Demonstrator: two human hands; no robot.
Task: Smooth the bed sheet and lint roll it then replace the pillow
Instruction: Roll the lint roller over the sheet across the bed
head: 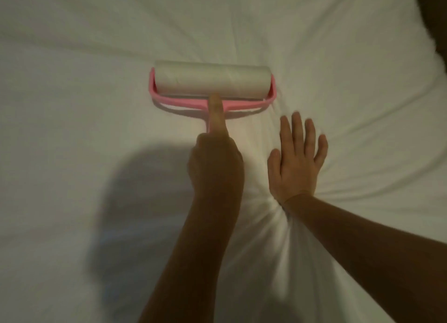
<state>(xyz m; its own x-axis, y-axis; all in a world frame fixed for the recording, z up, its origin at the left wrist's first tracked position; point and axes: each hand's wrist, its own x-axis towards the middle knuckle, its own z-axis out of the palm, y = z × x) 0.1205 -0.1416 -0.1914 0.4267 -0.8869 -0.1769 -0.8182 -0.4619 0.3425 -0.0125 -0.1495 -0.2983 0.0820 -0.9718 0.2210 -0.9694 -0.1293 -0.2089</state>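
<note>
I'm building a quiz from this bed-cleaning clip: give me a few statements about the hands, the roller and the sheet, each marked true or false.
1. The left hand grips the lint roller. True.
2. The right hand is curled into a fist. False: it lies flat on the bed sheet, fingers straight and spread.
3. The lint roller is blue and white. False: it is pink and white.
4. The left hand's forefinger is stretched out straight, not curled. True.
5. The bed sheet is smooth all over. False: creases fan out around the right wrist.
</note>
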